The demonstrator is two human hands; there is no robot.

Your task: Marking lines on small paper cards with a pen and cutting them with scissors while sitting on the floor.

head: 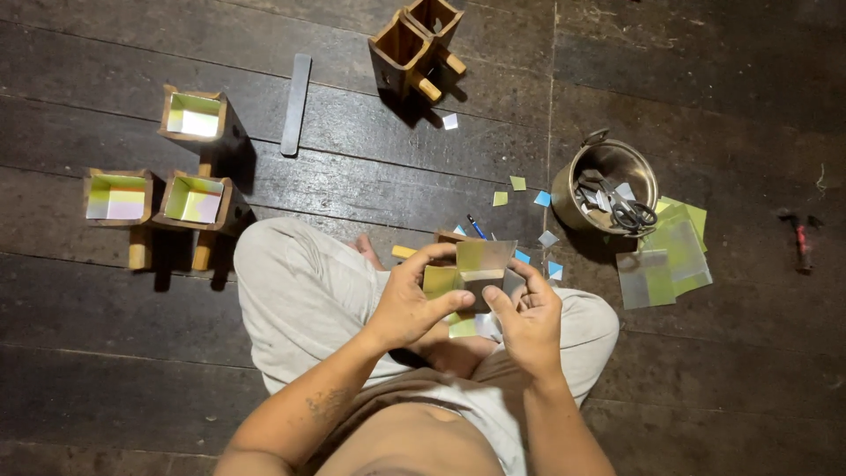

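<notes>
The left hand [407, 304] and the right hand [527, 316] are both clamped on a small wooden box [471, 269] held above the person's crossed legs, the left fingers curled over its near-left edge and the right thumb pressed against its front. The box is lined with shiny green and silver paper [483, 256], and a loose flap of the same paper hangs just below it. Taking the box as the landmark: to its right, well apart on the dark plank floor [115, 353], stands a round metal pot [608, 183] with scissors [630, 210] lying inside it, and just beside the pot, further right, lies a stack of green and silver paper sheets [671, 256]. Between the box and the pot small paper scraps [542, 199] in blue, green and white are scattered. Far to the left of the box three finished wooden boxes [192, 196] lined with bright paper sit near one another. Up and left of the box lies a flat metal ruler [296, 104]. Straight above it, well apart, two unlined wooden boxes [414, 44] lie tipped on their sides, touching. A blue pen [476, 226] pokes out just behind the held box. Far right, a small red-handled tool [800, 240] lies on the floor.
</notes>
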